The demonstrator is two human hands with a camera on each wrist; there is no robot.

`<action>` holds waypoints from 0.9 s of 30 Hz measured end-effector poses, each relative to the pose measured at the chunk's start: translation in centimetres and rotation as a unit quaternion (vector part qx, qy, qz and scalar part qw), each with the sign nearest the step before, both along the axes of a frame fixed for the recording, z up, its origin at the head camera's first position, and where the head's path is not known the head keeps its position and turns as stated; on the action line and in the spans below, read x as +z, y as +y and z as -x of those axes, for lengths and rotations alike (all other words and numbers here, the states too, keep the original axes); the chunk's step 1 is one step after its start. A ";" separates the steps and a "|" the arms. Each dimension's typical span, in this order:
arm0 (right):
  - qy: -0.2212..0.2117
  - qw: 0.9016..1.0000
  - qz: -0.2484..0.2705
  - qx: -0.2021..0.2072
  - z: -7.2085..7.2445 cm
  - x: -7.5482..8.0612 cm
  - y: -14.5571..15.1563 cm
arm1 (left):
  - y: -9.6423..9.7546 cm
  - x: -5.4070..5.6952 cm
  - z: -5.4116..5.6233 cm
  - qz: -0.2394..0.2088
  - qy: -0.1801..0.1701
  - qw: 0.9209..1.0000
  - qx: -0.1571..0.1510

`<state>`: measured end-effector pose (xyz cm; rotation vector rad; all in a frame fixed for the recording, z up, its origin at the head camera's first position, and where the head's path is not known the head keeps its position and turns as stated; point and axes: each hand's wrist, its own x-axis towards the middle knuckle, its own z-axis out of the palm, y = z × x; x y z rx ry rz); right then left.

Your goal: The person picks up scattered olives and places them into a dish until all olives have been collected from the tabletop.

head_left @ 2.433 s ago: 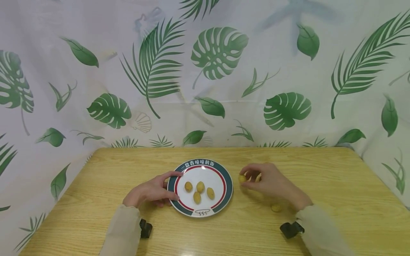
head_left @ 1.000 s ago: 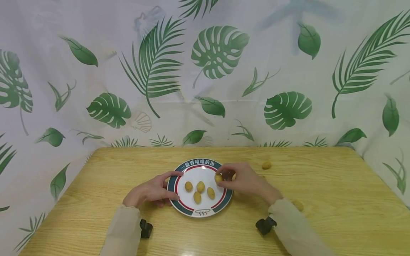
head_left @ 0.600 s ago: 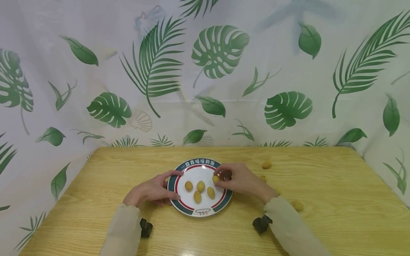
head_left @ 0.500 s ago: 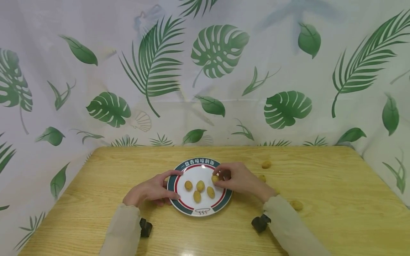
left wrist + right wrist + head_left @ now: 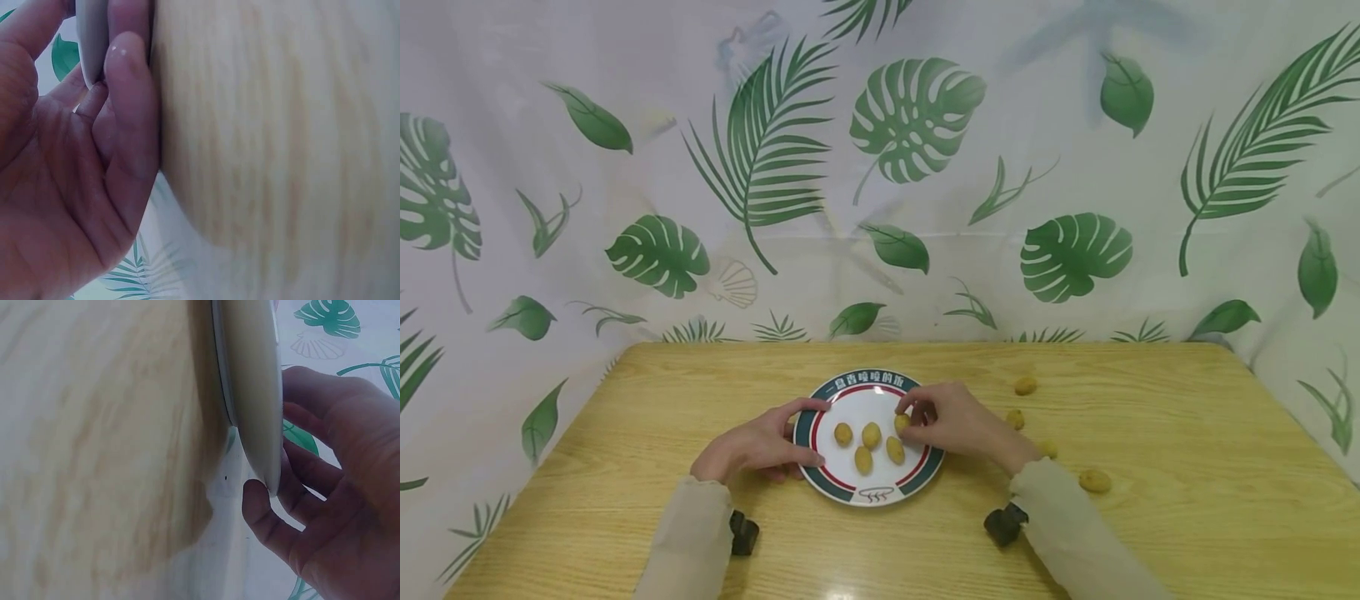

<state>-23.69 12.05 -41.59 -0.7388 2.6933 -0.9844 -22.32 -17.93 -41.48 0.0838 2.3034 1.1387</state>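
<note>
A round white plate with a dark green rim and red ring lies on the table in the head view, with several small yellow potatoes on it. My left hand holds the plate's left rim, thumb and index finger on top; the left wrist view shows the plate's edge between thumb and fingers. Over the plate's right side, my right hand pinches one small potato between thumb and fingertips. In the right wrist view the potato is hidden behind the plate, and the little finger is close to its edge.
Right of the plate, several more small potatoes lie in a loose line on the wooden table, from one at the back to one near the right sleeve. A leaf-patterned curtain hangs behind the table.
My right hand has carried the potato left from the table to over the plate, then slightly further inward. Potatoes it covered on the table now show. My left hand has stayed on the rim.
</note>
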 end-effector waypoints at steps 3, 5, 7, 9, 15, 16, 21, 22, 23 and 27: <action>0.003 1.000 0.002 0.006 0.0 -0.1 0.0 | 0.0 0.0 0.0 0.000 -0.001 1.000 0.001; 0.004 1.000 0.001 0.006 0.0 -0.1 0.0 | 0.1 0.1 0.0 0.001 -0.001 1.000 0.001; 0.006 1.000 -0.001 0.005 0.0 -0.1 0.0 | 0.1 0.1 0.0 0.002 0.000 1.000 0.002; 0.007 1.000 -0.003 0.003 -0.1 0.0 0.1 | 0.1 0.1 0.0 0.002 0.000 1.000 0.001; 0.006 1.000 0.005 -0.008 -0.3 0.3 0.3 | 0.2 0.2 0.0 0.004 0.003 1.000 -0.001; 0.007 1.000 0.005 -0.010 -0.3 0.3 0.4 | 0.2 0.2 0.0 0.004 0.003 1.000 -0.001; 0.018 1.000 0.000 -0.022 -0.4 0.5 0.8 | 0.3 0.2 0.0 0.006 0.001 1.000 -0.003; 0.019 1.000 0.000 -0.024 -0.4 0.6 0.9 | 0.3 0.2 0.0 0.005 0.000 1.000 -0.002; 0.020 0.999 0.000 -0.027 -0.4 0.6 1.0 | 0.3 0.2 0.0 0.006 0.000 1.000 -0.003; 0.026 0.999 0.004 -0.029 -0.5 0.8 1.5 | 0.2 0.2 0.0 0.006 -0.001 1.000 -0.002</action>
